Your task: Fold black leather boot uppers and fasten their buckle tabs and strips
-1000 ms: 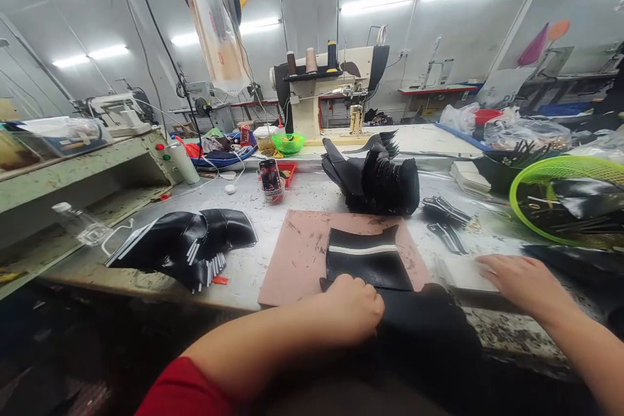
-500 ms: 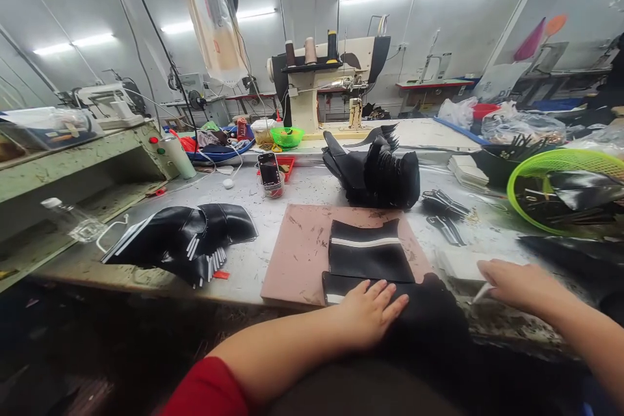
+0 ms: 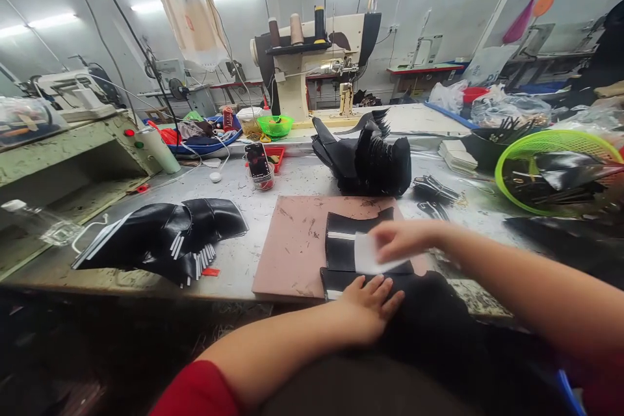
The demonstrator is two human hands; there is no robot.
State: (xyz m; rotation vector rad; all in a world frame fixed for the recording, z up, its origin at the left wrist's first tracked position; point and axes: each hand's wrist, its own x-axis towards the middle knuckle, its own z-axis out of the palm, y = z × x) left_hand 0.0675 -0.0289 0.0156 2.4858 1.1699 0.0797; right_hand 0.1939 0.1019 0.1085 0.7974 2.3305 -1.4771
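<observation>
My left hand (image 3: 369, 311) lies flat with its fingers spread on the lower black piece (image 3: 429, 302), which has a white strip along it and reaches over the board's front edge. Just beyond it, my slightly blurred right hand (image 3: 403, 239) pinches a thin white sheet (image 3: 365, 255). The sheet covers part of the upper black piece (image 3: 340, 257), which looks like leather and has a white strip across it. Whether the sheet touches this piece I cannot tell. Both black pieces rest on a pinkish board (image 3: 290, 247).
A bundle of black pieces (image 3: 383, 166) stands behind the board. More black pieces with white edges (image 3: 160, 237) lie left. Buckled straps (image 3: 433, 190), a white stack (image 3: 458, 159) and a green basket (image 3: 502, 175) are right. A phone (image 3: 257, 161) leans in a tub; behind stands a sewing machine (image 3: 292, 91).
My right hand has moved left from the table's right side onto the board, bringing the white sheet over the upper black piece. My left hand stays on the lower piece. The view has shifted slightly.
</observation>
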